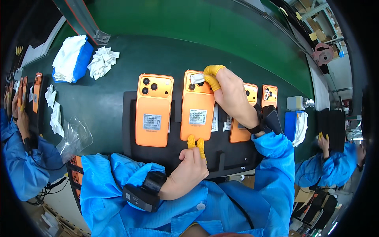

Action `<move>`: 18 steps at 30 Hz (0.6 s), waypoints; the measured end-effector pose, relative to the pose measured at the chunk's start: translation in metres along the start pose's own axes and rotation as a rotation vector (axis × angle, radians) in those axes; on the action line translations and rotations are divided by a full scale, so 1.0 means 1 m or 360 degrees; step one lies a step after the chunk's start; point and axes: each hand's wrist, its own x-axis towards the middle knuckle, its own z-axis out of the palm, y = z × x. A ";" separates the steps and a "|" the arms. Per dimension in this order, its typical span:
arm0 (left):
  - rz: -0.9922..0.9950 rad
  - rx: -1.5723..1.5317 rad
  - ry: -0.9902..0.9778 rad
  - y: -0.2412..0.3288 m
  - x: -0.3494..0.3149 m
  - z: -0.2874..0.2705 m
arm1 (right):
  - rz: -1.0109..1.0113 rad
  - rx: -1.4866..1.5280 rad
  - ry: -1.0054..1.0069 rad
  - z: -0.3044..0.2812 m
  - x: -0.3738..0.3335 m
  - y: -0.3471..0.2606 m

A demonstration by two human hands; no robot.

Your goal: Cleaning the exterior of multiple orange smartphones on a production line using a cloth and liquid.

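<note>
An orange phone (pixel 196 103) lies back up in front of me, with a printed label on its back and a camera block at its top end. My left hand (pixel 188 173) grips the lower end of this phone with fingertips in yellow finger cots. At the top, my right hand (pixel 229 87), also in yellow cots, pinches a small white wipe (pixel 196 79) against the camera block, covering part of the lenses. Just to the left rests a second orange phone (pixel 154 104). A third phone (pixel 239 132) lies right, partly hidden by my right wrist.
Under the phones is a black tray (pixel 128 132). Another phone (pixel 269 94) sits far right beside a pump bottle (pixel 296 102) and a blue wipe box (pixel 291 120). Crumpled wipes (pixel 103 61), a wipe stack (pixel 69 59) and a plastic bag (pixel 77 136) lie left. Co-workers flank me.
</note>
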 end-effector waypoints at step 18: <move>-0.0019 -0.0147 0.0083 0.003 0.004 0.003 | 0.0016 -0.0294 -0.0098 0.000 -0.031 -0.029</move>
